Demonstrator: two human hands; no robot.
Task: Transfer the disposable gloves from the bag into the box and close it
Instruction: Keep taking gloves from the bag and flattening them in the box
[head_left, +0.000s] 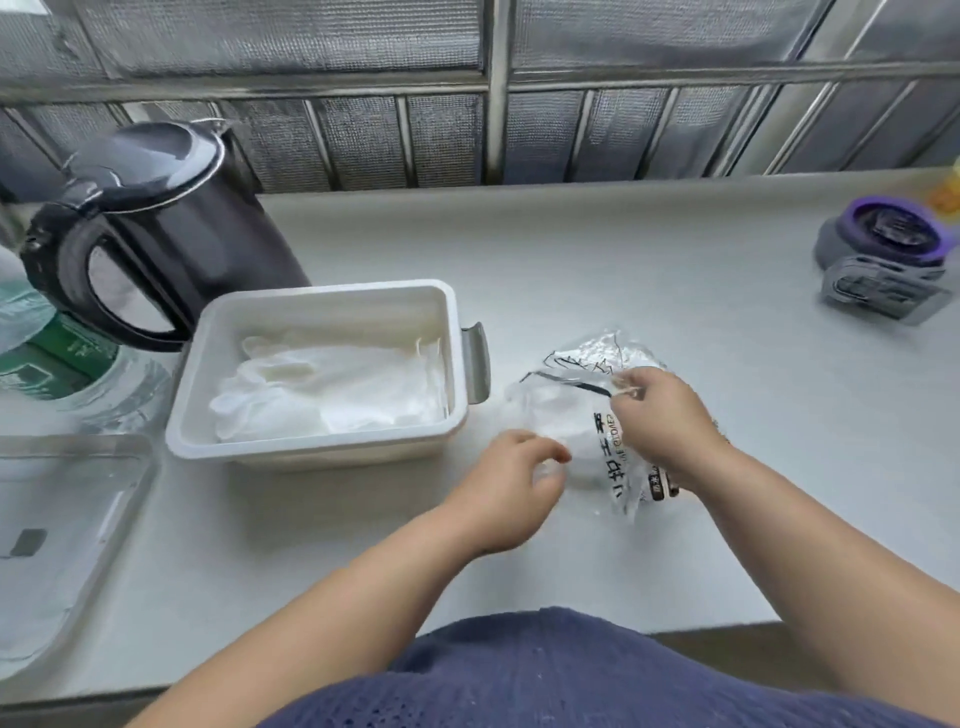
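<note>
Right fingers: my right fingers (629, 385) are curled in close, thumb against fingertips, pinching the far rim of the bag (589, 358) by its black-printed strip.
Left fingers: my left fingers (540, 451) are bent and narrow, thumb tip forward, gripping the clear film at the bag's near-left edge; motion blur hides exactly how much they hold.
Right hand: my right hand (662, 418) lies over the bag, knuckles up, with the wrist coming in from 5 o'clock and the forearm bare.
Left hand: my left hand (511, 491) sits at 7 o'clock of the bag, back of the hand up, its forearm running in from 7 o'clock.
Bag: crumpled clear plastic with black lettering, resting on the countertop (649, 249) between my two hands, with a white mass showing through it.
Box: the white box (311, 448) stands open at 9 o'clock of the bag, near it but apart, with a grey latch (475, 364) on the side facing the bag.
Gloves: thin white gloves (332, 395) lie loosely piled on the box floor.
Lid: a clear lid (78, 519) lies flat at 8 o'clock of the box.
Kettle: a black kettle (156, 223) stands upright at 11 o'clock of the box, just behind it.
Bottle: a clear bottle (52, 353) with a green label is at 9 o'clock of the box.
Purple object: a grey and purple object (888, 249) sits well apart at 2 o'clock of the bag.
</note>
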